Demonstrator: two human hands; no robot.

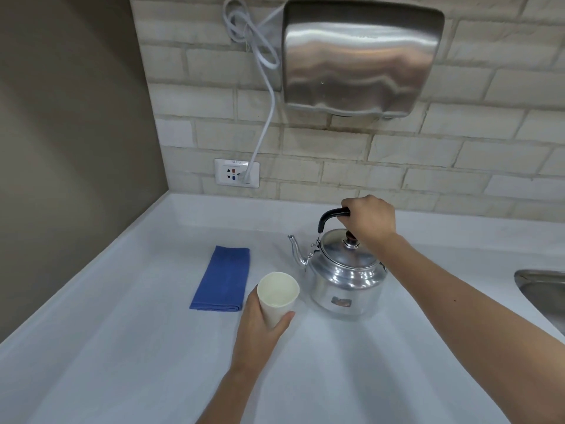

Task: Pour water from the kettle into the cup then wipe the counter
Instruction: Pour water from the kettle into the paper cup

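Observation:
A shiny metal kettle (347, 275) stands upright on the white counter (128, 347), its spout pointing left. My right hand (368, 220) is closed around its black handle from above. Just left of the kettle, my left hand (260, 328) grips a white paper cup (278, 296), held upright with its open mouth below and in front of the spout. The cup looks empty. A folded blue cloth (223, 278) lies flat on the counter to the left of the cup.
A steel hand dryer (360, 56) hangs on the brick wall above the kettle, its white cord running down to a wall socket (237, 172). A sink rim (541, 289) shows at the right edge. A brown wall closes the left side.

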